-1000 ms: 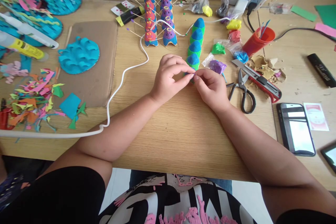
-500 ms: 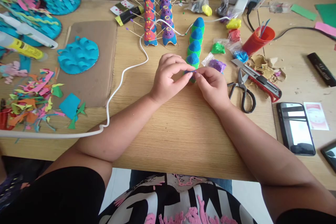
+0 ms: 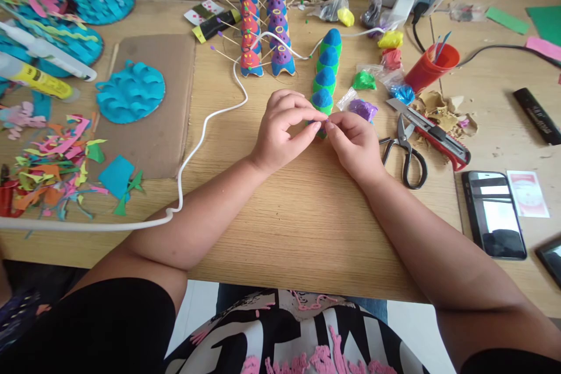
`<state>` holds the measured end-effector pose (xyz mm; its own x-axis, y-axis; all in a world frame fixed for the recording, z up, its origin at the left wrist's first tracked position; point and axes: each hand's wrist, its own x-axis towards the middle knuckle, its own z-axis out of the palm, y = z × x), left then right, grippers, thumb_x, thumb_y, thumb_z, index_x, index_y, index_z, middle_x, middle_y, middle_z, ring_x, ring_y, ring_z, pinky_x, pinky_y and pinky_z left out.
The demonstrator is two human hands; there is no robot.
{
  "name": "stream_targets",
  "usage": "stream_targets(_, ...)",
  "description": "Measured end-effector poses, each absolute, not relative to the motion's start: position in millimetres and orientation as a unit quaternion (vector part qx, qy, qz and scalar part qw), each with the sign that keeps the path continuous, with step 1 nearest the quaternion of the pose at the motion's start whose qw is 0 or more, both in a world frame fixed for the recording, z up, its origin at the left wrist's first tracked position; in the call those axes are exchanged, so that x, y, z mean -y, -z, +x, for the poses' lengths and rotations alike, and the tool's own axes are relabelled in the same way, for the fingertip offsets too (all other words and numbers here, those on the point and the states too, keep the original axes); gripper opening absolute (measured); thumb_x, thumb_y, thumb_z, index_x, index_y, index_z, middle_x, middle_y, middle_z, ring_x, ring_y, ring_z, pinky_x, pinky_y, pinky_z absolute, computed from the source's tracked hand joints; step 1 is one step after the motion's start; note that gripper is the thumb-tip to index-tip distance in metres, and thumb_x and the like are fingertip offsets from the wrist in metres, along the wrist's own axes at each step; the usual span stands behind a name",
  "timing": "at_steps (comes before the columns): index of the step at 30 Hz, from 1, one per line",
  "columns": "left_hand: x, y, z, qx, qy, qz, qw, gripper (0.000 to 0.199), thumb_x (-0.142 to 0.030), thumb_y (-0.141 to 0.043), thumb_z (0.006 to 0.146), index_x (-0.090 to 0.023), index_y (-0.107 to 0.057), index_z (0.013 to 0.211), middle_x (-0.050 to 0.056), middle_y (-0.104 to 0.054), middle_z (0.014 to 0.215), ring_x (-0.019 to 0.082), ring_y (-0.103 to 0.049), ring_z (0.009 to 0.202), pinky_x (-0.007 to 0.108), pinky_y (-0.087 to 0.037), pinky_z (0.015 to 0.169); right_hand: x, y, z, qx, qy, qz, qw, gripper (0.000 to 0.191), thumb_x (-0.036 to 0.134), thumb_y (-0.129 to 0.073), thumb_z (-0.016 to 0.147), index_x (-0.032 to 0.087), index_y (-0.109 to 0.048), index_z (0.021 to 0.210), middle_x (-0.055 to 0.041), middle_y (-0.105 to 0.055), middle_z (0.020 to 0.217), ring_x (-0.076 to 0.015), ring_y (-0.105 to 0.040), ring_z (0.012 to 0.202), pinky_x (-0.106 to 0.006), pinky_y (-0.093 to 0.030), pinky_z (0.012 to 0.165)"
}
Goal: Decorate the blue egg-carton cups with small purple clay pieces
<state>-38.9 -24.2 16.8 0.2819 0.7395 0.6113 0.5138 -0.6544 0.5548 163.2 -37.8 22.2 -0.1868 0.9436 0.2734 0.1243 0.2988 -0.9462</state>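
Note:
A row of blue-and-green domes, like a painted egg-carton strip, stands on the table in front of me. At its near end my left hand has thumb and index finger bent together, their tips beside the lowest dome. My right hand meets it there, thumb and finger pinched at a tiny purple bit, apparently clay. The fingertips hide most of the nearest dome. What the left fingers hold, if anything, is too small to make out. A bag of purple clay lies just beyond my right hand.
Scissors and an open utility knife lie right of my right hand, near a red cup. A white cable crosses my left forearm. Red and purple figures stand behind; a phone lies right.
Both hands stay at the strip's near end. The fingertips have shifted only very slightly; everything else is where it was.

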Motion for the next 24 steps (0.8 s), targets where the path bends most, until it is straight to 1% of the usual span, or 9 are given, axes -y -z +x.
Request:
stream_targets(5, 24.8, -17.7, -37.7, -0.411, -0.441, 0.788, 0.128, 0.016, -0.036, -0.070, 0.108, -0.033, -0.085, 0.111, 0.003, -0.082, 0.111, 0.027, -0.071, 0.125, 0.057, -0.055, 0.126, 37.9, -22.0, 162.9, 0.645, -0.422, -0.421, 0.479, 0.054, 0.078, -0.074, 0.096, 0.025, -0.072, 0.087, 0.0000, -0.059, 0.072, -0.0154, -0.047, 0.067, -0.033, -0.039, 0.061)
stream_targets(11, 23.6, -16.4, -38.5, -0.406, -0.440, 0.789, 0.135, 0.015, -0.036, -0.070, 0.108, -0.033, -0.085, 0.112, 0.003, -0.081, 0.112, 0.027, -0.071, 0.126, 0.057, -0.053, 0.128, 38.3, -22.9, 162.7, 0.644, -0.429, -0.421, 0.473, 0.058, 0.081, -0.072, 0.095, 0.025, -0.070, 0.086, 0.0001, -0.058, 0.072, -0.0149, -0.046, 0.067, -0.033, -0.037, 0.061)
stream_targets(17, 23.2, -15.7, -38.2, -0.406, -0.442, 0.790, 0.124, 0.015, -0.035, -0.070, 0.108, -0.033, -0.085, 0.111, 0.003, -0.080, 0.111, 0.027, -0.070, 0.126, 0.057, -0.055, 0.125, 38.3, -24.3, 162.4, 0.649, -0.431, -0.406, 0.479, 0.062, 0.085, -0.070, 0.094, 0.024, -0.070, 0.086, 0.0023, -0.057, 0.070, -0.0129, -0.044, 0.063, -0.033, -0.038, 0.061)
stream_targets(24, 24.2, -16.8, -37.5, -0.415, -0.441, 0.786, 0.121, 0.014, -0.035, -0.071, 0.107, -0.032, -0.085, 0.109, 0.004, -0.081, 0.110, 0.027, -0.071, 0.124, 0.056, -0.057, 0.122, 37.6, -24.4, 162.2, 0.633, -0.453, -0.405, 0.480, 0.061, 0.087, -0.073, 0.091, 0.025, -0.070, 0.086, 0.0023, -0.056, 0.067, -0.0142, -0.045, 0.063, -0.034, -0.040, 0.062)
